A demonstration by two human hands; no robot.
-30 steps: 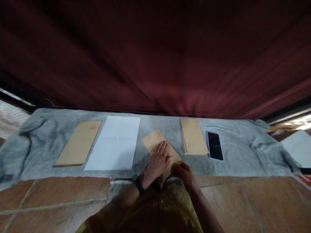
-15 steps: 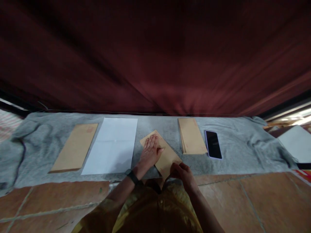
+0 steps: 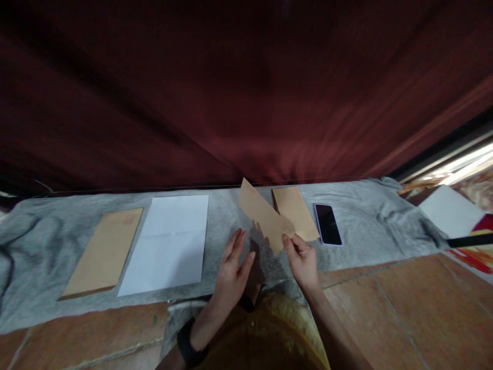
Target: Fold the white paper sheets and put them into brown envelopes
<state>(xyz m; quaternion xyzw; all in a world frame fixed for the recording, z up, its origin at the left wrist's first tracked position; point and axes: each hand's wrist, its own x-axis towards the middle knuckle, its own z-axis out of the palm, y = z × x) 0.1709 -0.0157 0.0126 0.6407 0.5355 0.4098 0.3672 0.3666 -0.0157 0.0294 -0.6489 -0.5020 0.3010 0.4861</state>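
A brown paper envelope (image 3: 264,213) is raised at a slant above the grey cloth. My right hand (image 3: 302,257) pinches its near right corner between thumb and fingers. Part of a stack of brown envelopes (image 3: 302,210) shows behind and to the right of it. My left hand (image 3: 233,270) hovers beside the held envelope with nothing in it, thumb apart from the fingers, a dark band on the wrist. To its left lie sheets of white paper (image 3: 167,246) with a crease across the middle. Another brown envelope or pile of them (image 3: 102,252) rests farther left.
A phone with a pale purple edge (image 3: 328,224) lies right of the stack. Grey cloth (image 3: 370,221) covers the long surface. A dark red curtain (image 3: 246,103) hangs behind it. Tiled floor (image 3: 385,308) shows in front, and a white flat object (image 3: 450,210) is at far right.
My right hand has lifted the envelope off the cloth and moved it up and right, towards the stack. My left hand has come off the envelope. The view has shifted slightly.
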